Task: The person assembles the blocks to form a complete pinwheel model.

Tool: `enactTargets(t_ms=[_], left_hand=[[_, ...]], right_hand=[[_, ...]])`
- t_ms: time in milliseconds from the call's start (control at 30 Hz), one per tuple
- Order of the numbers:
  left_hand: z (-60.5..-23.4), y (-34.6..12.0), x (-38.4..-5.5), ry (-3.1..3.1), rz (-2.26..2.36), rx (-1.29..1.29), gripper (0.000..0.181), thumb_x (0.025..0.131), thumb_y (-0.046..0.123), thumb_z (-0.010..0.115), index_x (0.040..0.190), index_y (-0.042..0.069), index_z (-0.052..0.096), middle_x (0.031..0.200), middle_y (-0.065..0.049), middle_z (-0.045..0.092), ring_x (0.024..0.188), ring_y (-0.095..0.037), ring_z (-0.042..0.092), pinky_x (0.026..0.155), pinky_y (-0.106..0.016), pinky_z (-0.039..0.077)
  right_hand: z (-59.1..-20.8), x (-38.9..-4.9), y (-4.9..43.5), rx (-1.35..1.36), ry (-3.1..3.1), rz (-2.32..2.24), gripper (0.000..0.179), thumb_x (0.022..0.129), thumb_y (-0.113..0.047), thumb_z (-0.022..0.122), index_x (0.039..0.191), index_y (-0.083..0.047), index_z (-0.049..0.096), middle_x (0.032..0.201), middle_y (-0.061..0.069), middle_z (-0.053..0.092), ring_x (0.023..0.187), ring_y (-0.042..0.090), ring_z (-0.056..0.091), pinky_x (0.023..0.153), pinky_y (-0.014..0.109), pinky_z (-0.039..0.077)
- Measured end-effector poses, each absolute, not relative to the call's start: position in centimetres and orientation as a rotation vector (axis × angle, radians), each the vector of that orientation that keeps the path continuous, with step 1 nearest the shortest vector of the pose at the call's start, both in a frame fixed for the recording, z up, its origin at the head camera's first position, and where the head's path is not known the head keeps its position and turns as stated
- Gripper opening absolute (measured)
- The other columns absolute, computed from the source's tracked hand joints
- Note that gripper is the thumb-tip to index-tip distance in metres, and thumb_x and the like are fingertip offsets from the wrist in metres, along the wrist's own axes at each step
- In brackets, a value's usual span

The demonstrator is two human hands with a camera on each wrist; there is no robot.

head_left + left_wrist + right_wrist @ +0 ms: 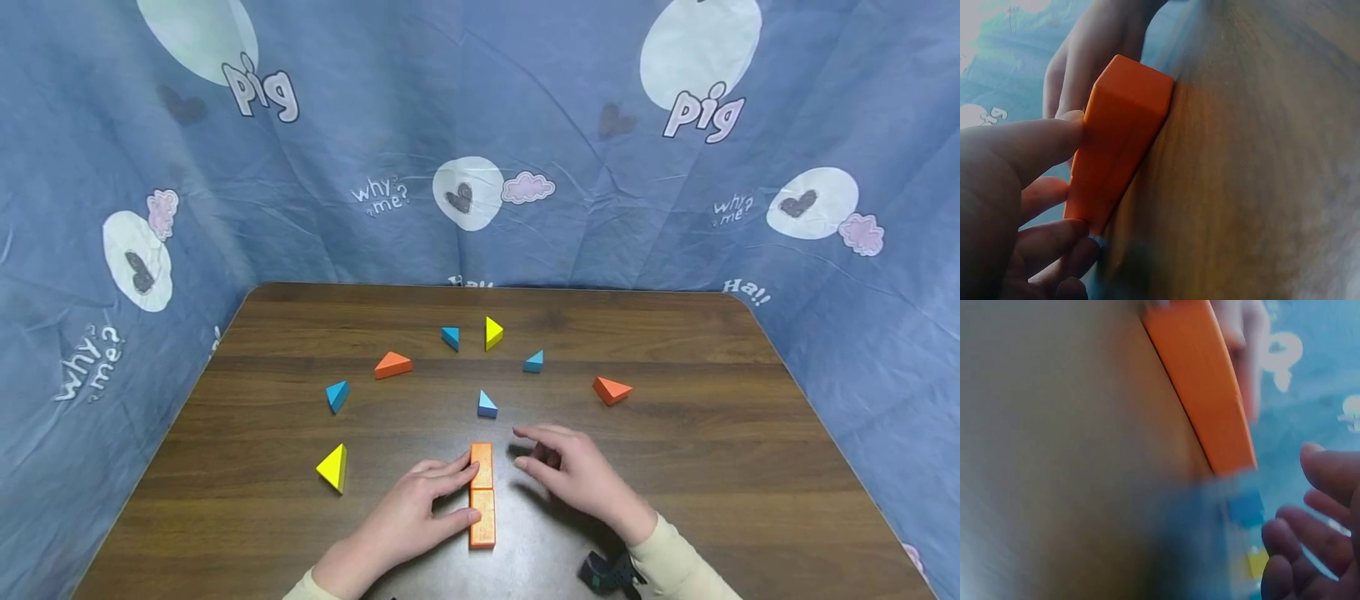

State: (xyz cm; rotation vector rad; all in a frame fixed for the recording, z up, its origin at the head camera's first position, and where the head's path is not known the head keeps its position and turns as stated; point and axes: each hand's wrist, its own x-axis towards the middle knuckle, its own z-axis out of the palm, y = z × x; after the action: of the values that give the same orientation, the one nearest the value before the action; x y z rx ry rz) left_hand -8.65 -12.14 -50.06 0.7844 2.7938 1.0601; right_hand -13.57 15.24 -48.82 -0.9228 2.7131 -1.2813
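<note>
Two orange rectangular blocks lie end to end on the table, the far block (pixel 482 467) meeting the near block (pixel 485 533) in one straight line. From the left, my left hand (pixel 416 508) touches both: the fingertips rest on the far block, the thumb on the near one. In the left wrist view the thumb and fingers lie along one edge of the orange row (pixel 1124 119), not wrapped round it. To the right of the blocks, my right hand (pixel 573 471) hovers over the table with loosely bent fingers and nothing in them. A small blue triangular block (pixel 487 406) stands just beyond the row.
Triangular blocks are scattered around: yellow (pixel 334 468) and blue (pixel 337 397) at left, orange (pixel 393 365), blue (pixel 451 337), yellow (pixel 492 333) and blue (pixel 533 362) farther back, orange (pixel 612 390) at right. A black strap-like object (pixel 609 575) is by the right sleeve. Blue cloth (pixel 570 242) hangs behind the table.
</note>
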Motion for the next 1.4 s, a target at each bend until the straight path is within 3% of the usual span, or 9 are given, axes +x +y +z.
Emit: enactTargets(t_ms=[200, 367, 600, 733, 1167, 1400], left_hand=[[-50.1, -12.2, -8.8, 2.773, 1.042, 0.764, 0.062, 0.09, 0.06, 0.062, 0.139, 0.023, 0.06, 0.145, 0.007, 0.05, 0.119, -0.014, 0.052, 0.096, -0.041, 0.047], [-50.3, -12.3, -8.7, 2.77, 1.036, 0.765, 0.063, 0.089, 0.062, 0.061, 0.139, 0.023, 0.06, 0.145, 0.007, 0.05, 0.118, -0.014, 0.052, 0.096, -0.041, 0.047], [-50.3, -12.3, -8.6, 2.776, 1.035, 0.781, 0.063, 0.09, 0.061, 0.061, 0.139, 0.022, 0.06, 0.145, 0.008, 0.05, 0.118, -0.013, 0.052, 0.097, -0.04, 0.047], [-50.4, -12.1, -8.5, 2.786, 1.046, 0.799, 0.062, 0.09, 0.06, 0.061, 0.138, 0.021, 0.06, 0.145, 0.008, 0.05, 0.119, -0.013, 0.052, 0.096, -0.039, 0.047], [-50.7, -12.1, -8.5, 2.832, 1.083, 0.838, 0.06, 0.089, 0.057, 0.065, 0.136, 0.02, 0.063, 0.143, 0.007, 0.052, 0.118, -0.013, 0.053, 0.095, -0.037, 0.047], [-50.6, -12.2, -8.6, 2.834, 1.07, 0.831, 0.06, 0.089, 0.059, 0.064, 0.136, 0.021, 0.063, 0.143, 0.007, 0.052, 0.118, -0.012, 0.053, 0.095, -0.038, 0.047]], right_hand=[[-48.2, -18.7, 15.4, -0.923, 2.608, -1.202, 0.051, 0.093, -0.03, 0.072, 0.137, -0.009, 0.06, 0.12, 0.001, 0.067, 0.085, 0.006, 0.062, 0.072, 0.029, 0.053], [-48.3, -21.7, 14.7, -0.999, 2.483, -1.109, 0.06, 0.091, -0.026, 0.074, 0.145, -0.01, 0.052, 0.13, -0.003, 0.062, 0.084, 0.007, 0.061, 0.072, 0.03, 0.052], [-48.6, -24.3, 13.1, -1.015, 2.329, -1.037, 0.06, 0.092, -0.027, 0.073, 0.146, -0.013, 0.051, 0.101, -0.009, 0.065, 0.076, 0.008, 0.062, 0.073, 0.03, 0.052], [-48.7, -25.0, 12.8, -1.067, 2.291, -1.013, 0.056, 0.091, -0.026, 0.074, 0.142, -0.014, 0.055, 0.102, -0.007, 0.063, 0.073, 0.008, 0.061, 0.07, 0.029, 0.051], [-49.1, -25.0, 13.3, -1.011, 2.288, -1.03, 0.054, 0.085, -0.036, 0.079, 0.132, -0.016, 0.064, 0.079, -0.006, 0.068, 0.072, 0.01, 0.062, 0.068, 0.03, 0.051], [-48.7, -24.5, 13.6, -1.075, 2.275, -1.063, 0.052, 0.082, -0.034, 0.083, 0.129, -0.016, 0.068, 0.089, -0.005, 0.067, 0.073, 0.01, 0.062, 0.067, 0.028, 0.051]])
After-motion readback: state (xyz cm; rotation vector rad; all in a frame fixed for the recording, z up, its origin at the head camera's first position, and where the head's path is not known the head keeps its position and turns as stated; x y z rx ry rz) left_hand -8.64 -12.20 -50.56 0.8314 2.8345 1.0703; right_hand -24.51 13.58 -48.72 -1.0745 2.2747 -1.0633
